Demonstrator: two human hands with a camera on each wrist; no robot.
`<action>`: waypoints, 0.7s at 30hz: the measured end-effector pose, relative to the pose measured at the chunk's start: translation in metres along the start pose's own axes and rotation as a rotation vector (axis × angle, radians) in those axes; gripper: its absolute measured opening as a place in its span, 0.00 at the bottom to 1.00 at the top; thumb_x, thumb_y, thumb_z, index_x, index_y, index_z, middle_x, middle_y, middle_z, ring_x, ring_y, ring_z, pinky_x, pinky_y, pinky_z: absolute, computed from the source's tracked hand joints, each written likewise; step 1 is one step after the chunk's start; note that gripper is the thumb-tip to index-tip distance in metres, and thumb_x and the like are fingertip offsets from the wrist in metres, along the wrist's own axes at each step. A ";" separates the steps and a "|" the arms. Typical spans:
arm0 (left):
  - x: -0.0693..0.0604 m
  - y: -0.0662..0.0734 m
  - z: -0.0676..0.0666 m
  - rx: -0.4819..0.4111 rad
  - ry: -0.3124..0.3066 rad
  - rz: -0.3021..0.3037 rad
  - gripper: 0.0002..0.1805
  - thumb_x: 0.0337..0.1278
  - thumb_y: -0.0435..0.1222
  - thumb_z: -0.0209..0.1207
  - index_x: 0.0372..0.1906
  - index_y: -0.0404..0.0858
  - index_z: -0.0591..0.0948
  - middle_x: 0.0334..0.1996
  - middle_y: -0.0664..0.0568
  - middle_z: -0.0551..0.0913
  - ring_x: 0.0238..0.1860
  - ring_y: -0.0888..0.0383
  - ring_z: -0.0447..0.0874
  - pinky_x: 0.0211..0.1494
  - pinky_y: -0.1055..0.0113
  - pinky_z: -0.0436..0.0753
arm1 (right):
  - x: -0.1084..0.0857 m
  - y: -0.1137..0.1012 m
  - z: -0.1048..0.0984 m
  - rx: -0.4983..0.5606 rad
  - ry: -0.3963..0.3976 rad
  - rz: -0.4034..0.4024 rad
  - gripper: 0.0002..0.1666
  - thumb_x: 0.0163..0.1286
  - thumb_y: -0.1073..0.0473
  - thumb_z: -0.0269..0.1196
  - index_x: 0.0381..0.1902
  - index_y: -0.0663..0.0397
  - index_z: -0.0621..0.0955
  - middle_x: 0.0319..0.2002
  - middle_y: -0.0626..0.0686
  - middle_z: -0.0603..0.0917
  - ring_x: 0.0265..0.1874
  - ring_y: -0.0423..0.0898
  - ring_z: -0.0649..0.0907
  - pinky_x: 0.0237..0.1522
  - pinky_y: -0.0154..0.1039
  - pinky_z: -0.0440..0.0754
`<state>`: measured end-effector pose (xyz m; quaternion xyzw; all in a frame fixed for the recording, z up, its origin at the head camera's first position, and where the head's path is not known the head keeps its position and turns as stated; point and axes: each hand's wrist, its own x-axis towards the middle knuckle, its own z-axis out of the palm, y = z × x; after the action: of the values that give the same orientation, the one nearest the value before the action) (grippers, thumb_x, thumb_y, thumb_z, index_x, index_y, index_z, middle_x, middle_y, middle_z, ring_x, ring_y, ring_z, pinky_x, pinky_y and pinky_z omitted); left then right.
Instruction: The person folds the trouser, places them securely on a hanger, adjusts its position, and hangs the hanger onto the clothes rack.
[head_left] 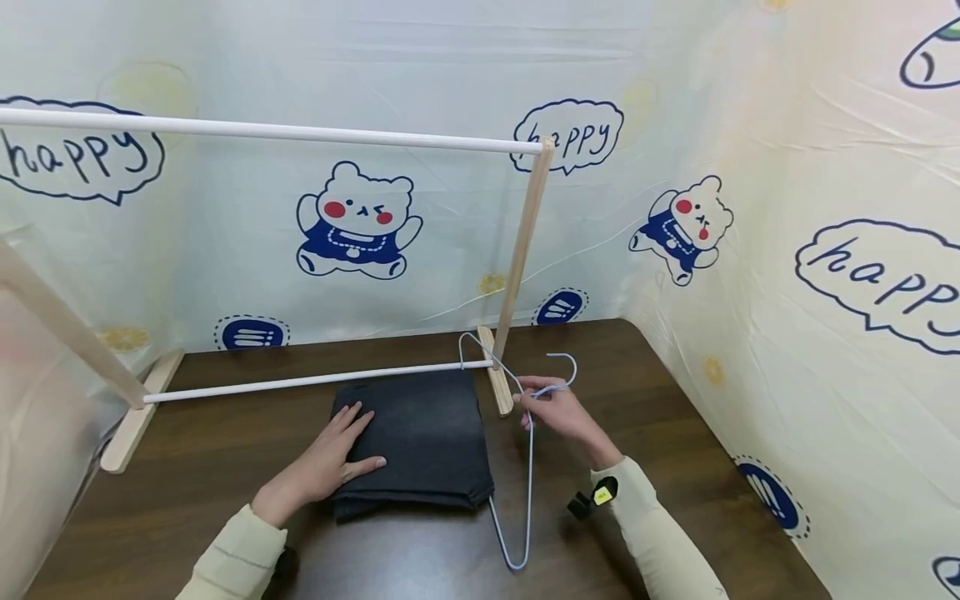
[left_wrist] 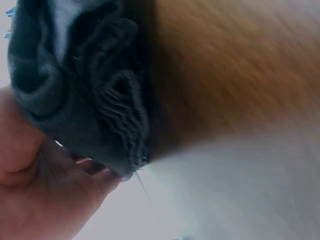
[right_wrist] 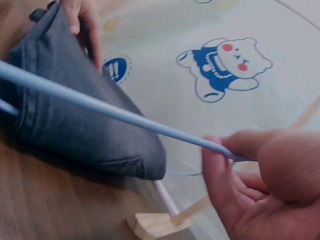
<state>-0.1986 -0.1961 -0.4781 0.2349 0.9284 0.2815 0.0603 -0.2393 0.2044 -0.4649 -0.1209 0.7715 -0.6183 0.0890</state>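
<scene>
A folded dark garment [head_left: 420,442], which looks like denim trousers, lies on the brown table. My left hand [head_left: 326,458] rests on its left side with fingers spread and thumb apart. In the left wrist view, layered cloth edges [left_wrist: 122,110] show beside the palm. My right hand [head_left: 558,412] pinches a light blue hanger [head_left: 530,483] near the base of its hook, right of the garment. The hanger's long bar disappears at the garment; whether it runs under or between the layers I cannot tell. In the right wrist view, thumb and fingers hold the hanger [right_wrist: 120,115].
A wooden rack stands behind the garment, with an upper white rail [head_left: 337,135], a lower white rail [head_left: 300,381] and a right post [head_left: 522,250]. Its right foot [head_left: 498,387] is close to the hanger. Printed curtains [head_left: 480,67] enclose the table [head_left: 645,383].
</scene>
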 end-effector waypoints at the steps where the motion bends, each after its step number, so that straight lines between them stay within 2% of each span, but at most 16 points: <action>1: 0.000 0.004 0.000 0.013 0.007 0.008 0.43 0.66 0.52 0.64 0.73 0.27 0.66 0.75 0.26 0.58 0.76 0.26 0.50 0.71 0.30 0.60 | -0.001 -0.001 -0.001 0.011 -0.024 0.008 0.26 0.73 0.66 0.62 0.65 0.75 0.73 0.27 0.50 0.84 0.22 0.41 0.85 0.29 0.39 0.87; 3: -0.001 0.015 0.001 0.040 0.041 0.046 0.37 0.67 0.46 0.65 0.72 0.28 0.69 0.73 0.27 0.63 0.75 0.27 0.56 0.70 0.32 0.64 | -0.002 -0.003 -0.002 0.045 -0.066 0.026 0.27 0.73 0.67 0.61 0.66 0.76 0.72 0.28 0.50 0.85 0.23 0.40 0.86 0.31 0.38 0.88; 7: -0.002 0.054 0.013 0.001 0.151 0.200 0.28 0.64 0.34 0.67 0.66 0.28 0.75 0.67 0.33 0.74 0.69 0.34 0.70 0.68 0.38 0.72 | -0.003 -0.010 -0.001 0.118 -0.120 0.041 0.26 0.74 0.69 0.60 0.67 0.74 0.72 0.30 0.50 0.86 0.26 0.42 0.87 0.33 0.38 0.88; 9: -0.003 0.076 0.023 -0.065 0.194 0.284 0.27 0.62 0.31 0.67 0.65 0.28 0.77 0.63 0.36 0.79 0.65 0.39 0.76 0.66 0.42 0.76 | -0.002 -0.015 0.001 0.137 -0.146 0.031 0.27 0.74 0.68 0.61 0.68 0.72 0.71 0.33 0.54 0.87 0.28 0.44 0.88 0.36 0.40 0.89; 10: -0.003 0.087 0.028 -0.117 0.195 0.322 0.26 0.63 0.30 0.66 0.65 0.27 0.76 0.61 0.37 0.80 0.63 0.41 0.79 0.64 0.45 0.78 | -0.002 -0.019 0.003 0.145 -0.161 0.024 0.28 0.73 0.68 0.62 0.68 0.72 0.71 0.34 0.56 0.87 0.29 0.45 0.88 0.37 0.41 0.89; 12: -0.003 0.106 0.039 -0.251 0.154 0.350 0.26 0.65 0.29 0.65 0.66 0.28 0.75 0.59 0.38 0.81 0.60 0.43 0.81 0.62 0.51 0.81 | 0.000 -0.026 0.007 0.155 -0.190 0.006 0.29 0.73 0.67 0.62 0.69 0.72 0.70 0.35 0.56 0.87 0.31 0.45 0.88 0.39 0.43 0.89; 14: -0.001 0.122 0.051 -0.414 0.082 0.347 0.26 0.67 0.30 0.63 0.67 0.29 0.74 0.59 0.39 0.82 0.59 0.44 0.82 0.61 0.57 0.83 | 0.002 -0.033 0.011 0.167 -0.211 -0.010 0.30 0.73 0.66 0.63 0.69 0.73 0.70 0.37 0.57 0.86 0.32 0.45 0.88 0.41 0.44 0.89; 17: 0.001 0.141 0.065 -0.663 -0.047 0.267 0.26 0.72 0.33 0.59 0.70 0.30 0.71 0.60 0.40 0.80 0.60 0.43 0.81 0.61 0.65 0.82 | 0.002 -0.044 0.017 0.190 -0.219 -0.028 0.29 0.74 0.67 0.62 0.68 0.72 0.70 0.37 0.54 0.85 0.32 0.43 0.88 0.41 0.43 0.89; 19: 0.001 0.150 0.070 -0.770 -0.090 0.220 0.25 0.75 0.36 0.57 0.70 0.31 0.71 0.60 0.40 0.80 0.60 0.44 0.81 0.60 0.69 0.81 | 0.002 -0.052 0.020 0.203 -0.220 -0.038 0.28 0.74 0.67 0.62 0.68 0.72 0.70 0.38 0.54 0.85 0.33 0.43 0.88 0.42 0.43 0.89; 21: 0.003 0.157 0.073 -0.834 -0.088 0.212 0.25 0.76 0.37 0.56 0.71 0.31 0.70 0.59 0.40 0.81 0.59 0.46 0.82 0.59 0.69 0.81 | 0.001 -0.060 0.022 0.212 -0.227 -0.052 0.29 0.74 0.67 0.62 0.69 0.73 0.70 0.38 0.52 0.85 0.33 0.42 0.88 0.43 0.42 0.89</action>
<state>-0.1200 -0.0441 -0.4519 0.2961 0.7026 0.6269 0.1603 -0.2298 0.1713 -0.4113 -0.2000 0.6834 -0.6807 0.1720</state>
